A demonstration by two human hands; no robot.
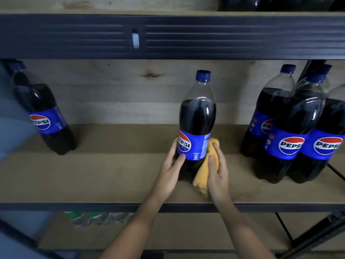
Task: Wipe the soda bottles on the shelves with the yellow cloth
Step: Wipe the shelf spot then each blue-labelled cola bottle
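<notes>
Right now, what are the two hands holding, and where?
The left hand grips the middle bottle at its label's lower edge. The right hand holds the yellow cloth against the bottle's lower right side.

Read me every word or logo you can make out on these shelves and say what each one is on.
"PEPSI": label of the lone bottle on the left.
"EPSI", first letter turned out of view: label of the middle bottle gripped by the left hand, yellow cloth pressed on it by the right hand.
"PEPSI": front bottle in the right group.
"PEPS", cut by the frame edge: rightmost bottle.
"PE", partly hidden: rear right bottle.
Fine print on the labels: too small to read.
</notes>
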